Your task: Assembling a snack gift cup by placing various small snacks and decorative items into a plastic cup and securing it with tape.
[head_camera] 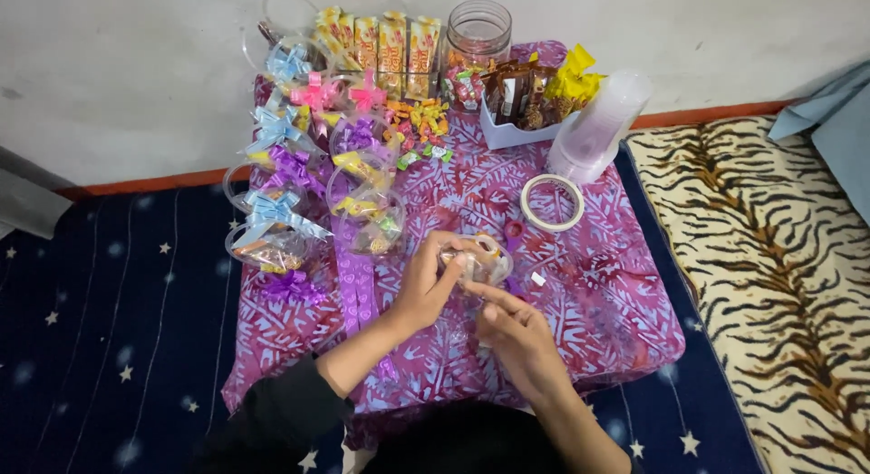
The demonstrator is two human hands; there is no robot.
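Down near the front middle of the surface (625, 320), which is draped in a purple and pink patterned cloth, both hands meet around a small clear packet (478, 266) filled with wrapped sweets. The left hand (428, 284) curls over the packet from the left, fingers bent around its side. The right hand (517, 333) comes up from below, its fingertips pinched at the packet's lower edge. Both hands grasp the packet, held just above the cloth.

Just left of the hands a purple ribbon (355, 279) runs toward the front edge. Along the left edge lie finished clear packets topped with bows (276, 225) in blue, pink and purple. At the back edge a row of yellow snack bars (385, 43) stands beside a clear glass jar (478, 30). Loose small candies (419, 125) are scattered in front of them. Toward the back right corner sits a white box (512, 130) holding brown and yellow sweets, with a stack of clear plastic cups (598, 120) lying tilted beside it. A roll of tape (552, 202) lies flat between the cups and the hands.
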